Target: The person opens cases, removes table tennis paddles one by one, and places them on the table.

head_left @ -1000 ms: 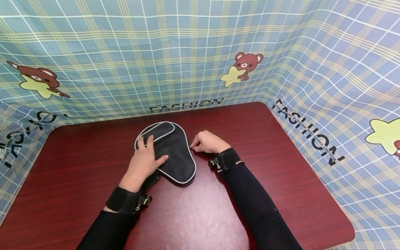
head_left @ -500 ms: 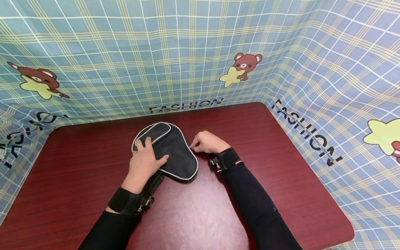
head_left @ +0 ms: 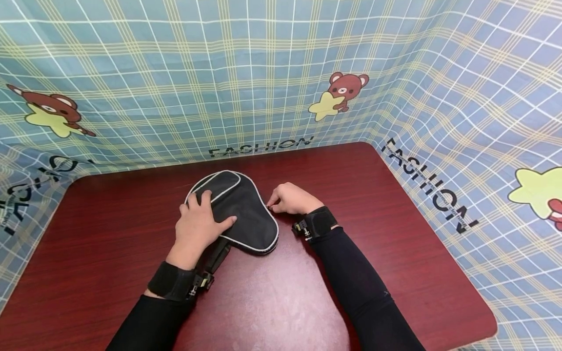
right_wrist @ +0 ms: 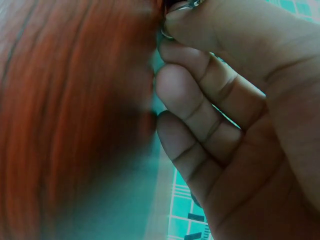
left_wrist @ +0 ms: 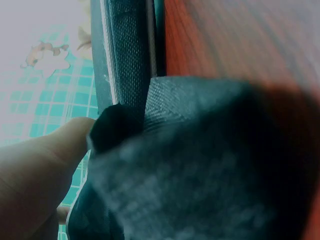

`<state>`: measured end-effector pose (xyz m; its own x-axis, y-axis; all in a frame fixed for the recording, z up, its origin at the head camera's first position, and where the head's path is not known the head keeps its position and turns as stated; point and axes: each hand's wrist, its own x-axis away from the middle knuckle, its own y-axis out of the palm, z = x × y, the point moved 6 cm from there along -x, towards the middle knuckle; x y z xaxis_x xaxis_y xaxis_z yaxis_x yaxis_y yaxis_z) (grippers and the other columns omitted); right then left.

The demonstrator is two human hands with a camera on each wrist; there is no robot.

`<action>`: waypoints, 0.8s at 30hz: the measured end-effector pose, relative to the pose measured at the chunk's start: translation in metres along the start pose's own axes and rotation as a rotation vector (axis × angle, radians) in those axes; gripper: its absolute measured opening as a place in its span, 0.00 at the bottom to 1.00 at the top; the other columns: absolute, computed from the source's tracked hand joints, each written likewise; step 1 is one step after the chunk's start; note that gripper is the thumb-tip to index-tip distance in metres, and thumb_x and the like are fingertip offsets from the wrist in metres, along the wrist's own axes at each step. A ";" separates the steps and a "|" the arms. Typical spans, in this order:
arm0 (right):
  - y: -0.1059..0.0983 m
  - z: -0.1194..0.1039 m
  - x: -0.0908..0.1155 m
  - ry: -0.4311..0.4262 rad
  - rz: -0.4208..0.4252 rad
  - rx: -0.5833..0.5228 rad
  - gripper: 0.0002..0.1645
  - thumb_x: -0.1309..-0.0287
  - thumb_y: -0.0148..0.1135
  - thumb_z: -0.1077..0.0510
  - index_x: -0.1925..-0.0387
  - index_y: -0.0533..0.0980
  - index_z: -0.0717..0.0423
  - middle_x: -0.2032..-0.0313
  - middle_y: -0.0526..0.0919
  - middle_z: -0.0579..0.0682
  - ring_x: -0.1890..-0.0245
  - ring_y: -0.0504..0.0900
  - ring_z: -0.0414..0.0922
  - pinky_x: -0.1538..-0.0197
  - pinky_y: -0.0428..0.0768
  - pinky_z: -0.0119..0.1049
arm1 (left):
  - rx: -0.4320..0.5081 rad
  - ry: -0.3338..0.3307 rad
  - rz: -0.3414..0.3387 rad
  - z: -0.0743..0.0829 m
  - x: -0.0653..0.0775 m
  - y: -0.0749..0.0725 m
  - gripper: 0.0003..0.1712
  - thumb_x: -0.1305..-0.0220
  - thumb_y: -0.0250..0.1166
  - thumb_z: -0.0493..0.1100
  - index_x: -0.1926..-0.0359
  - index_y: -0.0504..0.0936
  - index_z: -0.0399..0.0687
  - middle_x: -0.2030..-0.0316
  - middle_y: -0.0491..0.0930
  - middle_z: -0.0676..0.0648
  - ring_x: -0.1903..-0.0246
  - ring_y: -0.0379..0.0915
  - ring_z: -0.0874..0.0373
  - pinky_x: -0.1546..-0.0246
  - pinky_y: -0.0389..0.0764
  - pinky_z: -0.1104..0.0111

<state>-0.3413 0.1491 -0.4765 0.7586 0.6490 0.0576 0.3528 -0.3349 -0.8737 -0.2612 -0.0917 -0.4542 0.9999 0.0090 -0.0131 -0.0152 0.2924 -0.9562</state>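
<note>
A black paddle-shaped zip case (head_left: 248,217) with white piping lies on the table, its narrow end toward the near right. My left hand (head_left: 197,229) rests on its left side, fingers spread near the pocket and thumb across the front. At the right edge of the case, my right hand (head_left: 291,199) pinches a small metal zipper pull (right_wrist: 166,35) between thumb and forefinger. The other fingers of that hand curl loosely below. A black strap (head_left: 218,256) sticks out from under the case beside the left wrist, and it fills much of the left wrist view.
The case lies on a dark red wood-grain table (head_left: 377,195) with rounded corners. Checked blue cloth (head_left: 263,97) with bears and lettering hangs behind and on both sides of it.
The case has turned slightly, its narrow end swinging right and a little away from me. My left hand has shifted a bit left, while the right hand keeps its place at the edge.
</note>
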 end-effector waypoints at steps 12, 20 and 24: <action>0.000 0.000 -0.001 -0.005 -0.005 0.005 0.13 0.41 0.69 0.61 0.57 0.91 0.45 0.60 0.91 0.42 0.54 0.87 0.40 0.49 0.82 0.34 | 0.044 0.104 0.013 -0.008 -0.015 0.000 0.65 0.50 0.73 0.73 0.20 0.55 0.48 0.26 0.51 0.24 0.28 0.51 0.22 0.34 0.62 0.30; 0.001 0.002 -0.002 -0.009 -0.005 0.008 0.13 0.41 0.69 0.61 0.57 0.91 0.45 0.61 0.91 0.41 0.55 0.87 0.39 0.50 0.82 0.32 | 0.032 0.199 0.023 -0.005 -0.025 -0.002 0.65 0.53 0.76 0.72 0.21 0.59 0.48 0.20 0.46 0.32 0.23 0.40 0.23 0.29 0.54 0.30; 0.000 0.002 -0.002 -0.009 0.000 -0.007 0.13 0.41 0.69 0.61 0.57 0.91 0.45 0.61 0.91 0.41 0.57 0.86 0.38 0.51 0.82 0.32 | 0.055 0.231 0.021 -0.004 -0.029 -0.003 0.64 0.53 0.77 0.70 0.24 0.62 0.45 0.19 0.45 0.36 0.22 0.37 0.25 0.27 0.49 0.32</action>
<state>-0.3441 0.1491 -0.4780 0.7537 0.6550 0.0537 0.3568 -0.3391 -0.8705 -0.2898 -0.0963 -0.4525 0.9739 -0.2012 -0.1052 -0.0299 0.3459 -0.9378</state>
